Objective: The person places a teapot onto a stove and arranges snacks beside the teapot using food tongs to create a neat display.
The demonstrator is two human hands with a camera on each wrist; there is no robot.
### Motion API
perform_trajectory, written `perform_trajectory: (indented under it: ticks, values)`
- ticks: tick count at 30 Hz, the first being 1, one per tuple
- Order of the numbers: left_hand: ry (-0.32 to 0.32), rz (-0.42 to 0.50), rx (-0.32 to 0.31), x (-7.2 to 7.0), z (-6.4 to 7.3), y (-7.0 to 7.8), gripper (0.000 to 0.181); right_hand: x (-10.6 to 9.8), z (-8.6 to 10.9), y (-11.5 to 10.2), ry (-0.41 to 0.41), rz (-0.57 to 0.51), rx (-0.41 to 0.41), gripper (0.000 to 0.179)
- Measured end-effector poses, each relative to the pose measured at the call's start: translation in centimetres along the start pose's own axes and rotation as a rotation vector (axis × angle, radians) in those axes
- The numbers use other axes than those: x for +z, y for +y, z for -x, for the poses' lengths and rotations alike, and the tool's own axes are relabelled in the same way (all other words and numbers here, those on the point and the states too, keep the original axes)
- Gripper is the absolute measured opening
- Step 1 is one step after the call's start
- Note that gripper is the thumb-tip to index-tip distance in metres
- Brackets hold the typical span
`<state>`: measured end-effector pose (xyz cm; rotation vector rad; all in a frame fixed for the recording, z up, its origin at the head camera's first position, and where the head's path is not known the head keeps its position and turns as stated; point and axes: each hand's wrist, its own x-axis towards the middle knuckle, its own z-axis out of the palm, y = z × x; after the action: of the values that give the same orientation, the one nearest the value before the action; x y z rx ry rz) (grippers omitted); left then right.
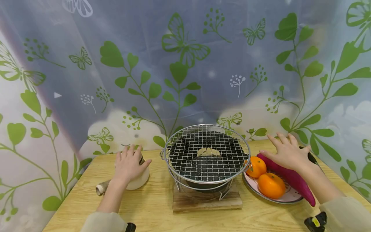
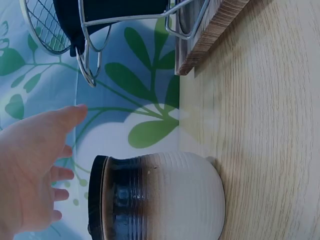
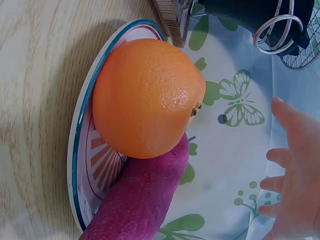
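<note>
My left hand [image 1: 128,164] hovers over a round ceramic pot [image 1: 138,182] with a stubby side handle [image 1: 101,188]. In the left wrist view the hand's fingers are spread, apart from the pot's dark top [image 2: 96,200]. My right hand [image 1: 291,153] hangs with spread fingers above a patterned plate [image 1: 290,198], holding nothing. On that plate lie two mandarins [image 1: 271,186] and a long purple sweet potato [image 1: 290,177]. Between the hands stands a round wire-mesh grill [image 1: 207,154] over a black stove bowl; the mesh carries nothing.
The grill's wire stand rests on a wooden board [image 1: 203,206] on the light wood table [image 1: 153,209]. A leaf-and-butterfly patterned curtain [image 1: 185,80] hangs right behind the table. Something dark [image 1: 314,159], partly hidden, lies beyond my right hand.
</note>
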<state>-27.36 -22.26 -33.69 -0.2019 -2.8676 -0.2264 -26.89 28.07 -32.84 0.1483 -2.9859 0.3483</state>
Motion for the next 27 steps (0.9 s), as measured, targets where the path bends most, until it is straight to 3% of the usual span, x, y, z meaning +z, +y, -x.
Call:
perform_trajectory:
  ticks: [13, 22, 27]
  values:
    - [0.145, -0.019, 0.134, -0.1, 0.5, 0.5, 0.040, 0.3, 1.0, -0.5, 0.055, 0.039, -0.033, 0.083]
    - [0.189, -0.041, 0.185, 0.1, 1.2, 0.5, 0.017, 0.4, 2.1, -1.0, 0.062, 0.057, -0.096, 0.070]
    - [0.202, -0.033, 0.217, 0.0, 1.6, 0.5, 0.019, 0.4, 3.0, -1.8, 0.109, 0.069, -0.153, 0.056]
